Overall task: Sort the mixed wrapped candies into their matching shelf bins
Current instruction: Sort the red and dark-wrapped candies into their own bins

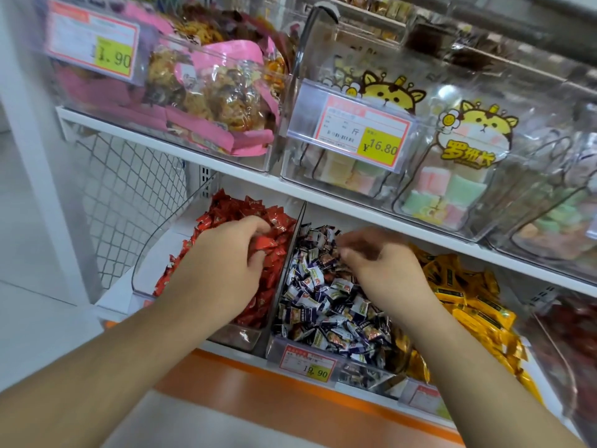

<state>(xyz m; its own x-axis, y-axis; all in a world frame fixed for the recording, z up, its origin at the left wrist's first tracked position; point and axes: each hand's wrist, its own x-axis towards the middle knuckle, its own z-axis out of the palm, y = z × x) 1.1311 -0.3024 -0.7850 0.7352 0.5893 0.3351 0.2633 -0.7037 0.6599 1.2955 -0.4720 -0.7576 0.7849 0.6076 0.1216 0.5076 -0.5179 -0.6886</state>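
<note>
We are reaching both hands into the clear bins on the lower shelf (323,202). Our left hand (226,253) is lying in the bin of red candies (226,211), its fingers (258,226) curling down into the pile and closing around a few red wrappers. Our right hand (384,263) is hovering over the neighbouring bin of blue-and-white candies (323,305), its fingers (358,240) bunching together with the tips drawn in; the hand is blurred, so we cannot tell whether a candy is pinched between them. A clear divider (287,263) is standing between the red and the blue-and-white piles. Just right of our right wrist, a bin of yellow candies (468,295) is lying heaped, and further right a bin with dark red wrappers (568,331) is showing at the edge. A price tag (308,363) is hanging on the front of the blue-and-white bin. On the upper shelf, bins are holding pink snack bags (213,92) and pastel marshmallow packs (452,176) printed with a yellow cat.
</note>
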